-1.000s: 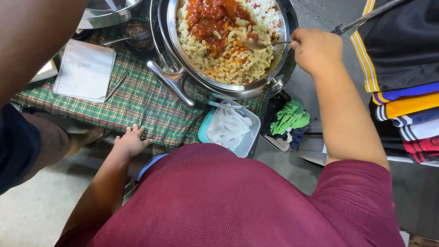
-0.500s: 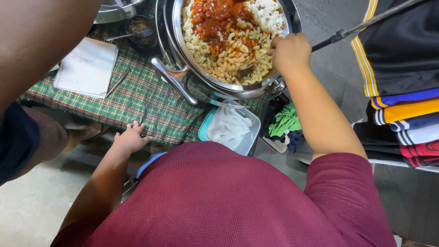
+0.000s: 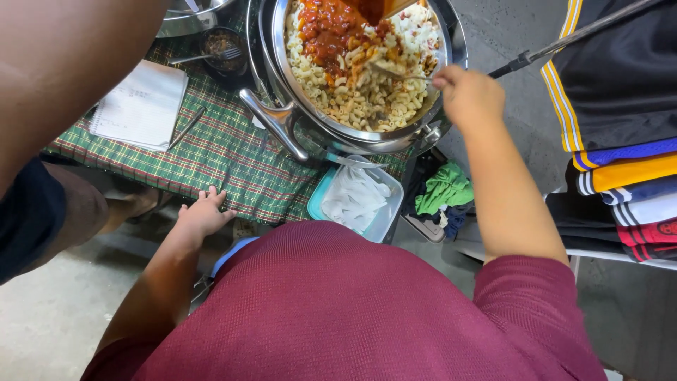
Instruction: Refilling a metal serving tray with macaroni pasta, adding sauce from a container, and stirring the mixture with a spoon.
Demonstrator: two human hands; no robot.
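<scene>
Over the large steel pan (image 3: 282,53) of macaroni and red sauce, the right hand (image 3: 471,95) is closed around a spoon (image 3: 391,69) whose bowl lies in the pasta. Down at the table (image 3: 233,166) edge, the left hand (image 3: 203,215) rests with fingers spread on the green plaid cloth. Beside the pan lie a notepad (image 3: 137,106) and pen (image 3: 187,127).

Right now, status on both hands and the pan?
Right hand grips spoon in pasta pan. Left hand rests on table edge. Nothing blocking.
</scene>
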